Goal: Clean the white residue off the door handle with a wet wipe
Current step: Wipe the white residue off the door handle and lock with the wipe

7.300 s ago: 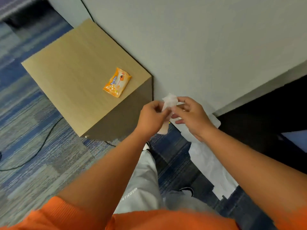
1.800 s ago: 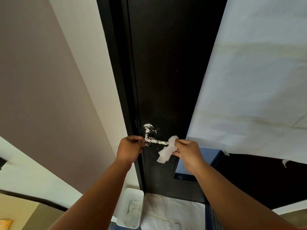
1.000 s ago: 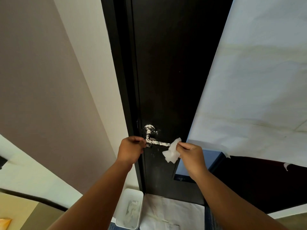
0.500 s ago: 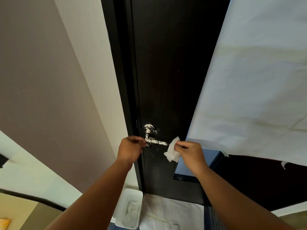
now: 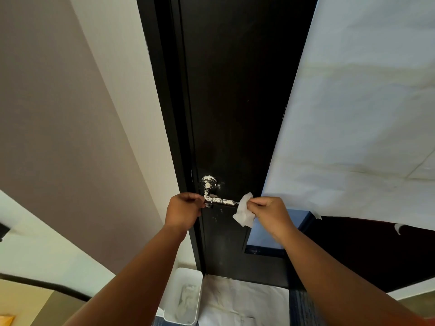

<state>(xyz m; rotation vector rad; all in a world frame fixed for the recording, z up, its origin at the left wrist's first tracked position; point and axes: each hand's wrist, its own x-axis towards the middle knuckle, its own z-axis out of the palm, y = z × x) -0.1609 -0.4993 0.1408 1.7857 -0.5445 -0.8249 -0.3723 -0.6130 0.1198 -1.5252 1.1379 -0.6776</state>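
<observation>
Metal door handle (image 5: 221,202) level, tip rightward, left hand (image 5: 182,211) gripping it, right hand (image 5: 270,212) pinching wipe (image 5: 243,214)

Both bare forearms reach up and forward, roughly level. The left hand (image 5: 183,211) is curled round the left end of the door handle (image 5: 222,202); the right hand (image 5: 270,214), knuckles up, pinches the wet wipe (image 5: 244,214) between thumb and fingers at the handle's other end

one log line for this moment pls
left hand: grips door handle at its bend | right hand: pinches wet wipe at handle's free end | residue: white, along handle | task: not done
</observation>
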